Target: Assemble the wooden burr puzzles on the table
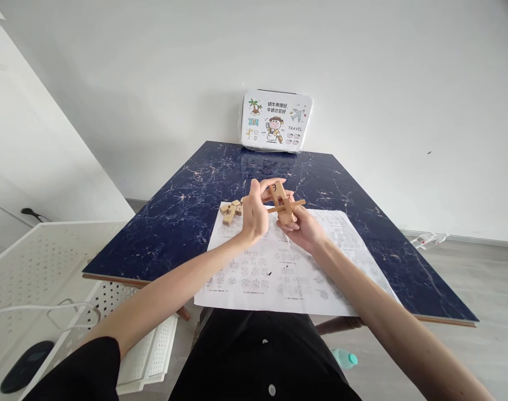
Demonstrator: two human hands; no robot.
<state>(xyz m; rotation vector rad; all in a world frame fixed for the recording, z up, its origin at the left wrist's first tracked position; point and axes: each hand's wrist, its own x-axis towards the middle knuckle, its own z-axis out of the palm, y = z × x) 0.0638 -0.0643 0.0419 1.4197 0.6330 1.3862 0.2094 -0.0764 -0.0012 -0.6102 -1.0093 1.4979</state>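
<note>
Between my two hands, above the paper, is a partly joined wooden burr puzzle (284,206), made of crossed notched sticks; one piece carries a black mark. My right hand (303,225) wraps its fingers round the lower part of the puzzle from below and the right. My left hand (257,209) is at the upper left, with fingers curled against the marked piece and the end of a crossing stick. Several loose wooden puzzle pieces (229,214) lie in a small heap just left of my left hand, on the corner of the printed instruction sheet (254,273).
The dark blue marbled table (166,228) stands against the wall. A white cartoon-printed case (276,121) leans there at the far edge. To the left is a white perforated rack (40,250) with a cable and a black device (27,366). A bottle (345,358) lies on the floor.
</note>
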